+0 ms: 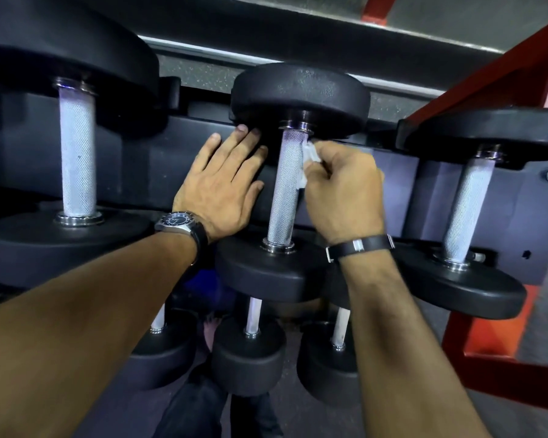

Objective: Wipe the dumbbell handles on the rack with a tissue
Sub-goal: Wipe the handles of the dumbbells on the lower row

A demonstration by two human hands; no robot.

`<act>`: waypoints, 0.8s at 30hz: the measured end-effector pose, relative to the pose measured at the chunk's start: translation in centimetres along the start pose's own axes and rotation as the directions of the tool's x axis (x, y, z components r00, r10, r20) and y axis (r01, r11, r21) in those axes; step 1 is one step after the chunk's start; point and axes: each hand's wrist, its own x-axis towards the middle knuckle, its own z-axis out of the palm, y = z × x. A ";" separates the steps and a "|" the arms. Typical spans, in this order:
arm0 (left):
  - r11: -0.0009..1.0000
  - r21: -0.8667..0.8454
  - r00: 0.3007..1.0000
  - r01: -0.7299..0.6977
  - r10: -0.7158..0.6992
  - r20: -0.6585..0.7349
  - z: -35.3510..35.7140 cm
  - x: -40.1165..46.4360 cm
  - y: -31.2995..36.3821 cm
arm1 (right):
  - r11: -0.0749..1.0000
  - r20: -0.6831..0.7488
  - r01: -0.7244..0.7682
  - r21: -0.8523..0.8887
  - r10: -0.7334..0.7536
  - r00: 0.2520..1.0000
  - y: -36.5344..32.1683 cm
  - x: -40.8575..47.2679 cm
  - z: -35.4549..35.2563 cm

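A black dumbbell with a knurled silver handle (284,191) lies on the dark rack (146,165) in the middle of the view. My right hand (345,191) pinches a small white tissue (307,162) against the upper right side of that handle. My left hand (225,184) lies flat with straight fingers on the rack just left of the handle, its fingertips touching the far weight head (301,93). A similar dumbbell handle (76,162) stands to the left and another handle (465,210) to the right.
Smaller dumbbells (250,349) sit on a lower tier beneath my arms. A red steel frame (500,358) runs along the right side. Speckled dark floor (424,418) shows below, and my dark trouser leg (196,409) is at the bottom.
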 end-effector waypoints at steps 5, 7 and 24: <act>1.000 0.007 1.000 0.002 -0.002 0.013 -0.1 0.0 -0.1 | 0.996 0.162 0.027 -0.081 -0.014 0.987 0.8 -2.8 0.2; 1.000 0.011 1.000 0.008 -0.008 0.015 -0.1 0.0 0.0 | 0.999 0.315 -0.002 -0.033 0.012 0.949 2.1 -4.0 0.1; 1.000 0.031 1.000 0.001 -0.001 0.001 -0.2 0.1 0.0 | 0.498 0.425 -0.384 0.778 0.034 0.905 2.7 2.3 2.6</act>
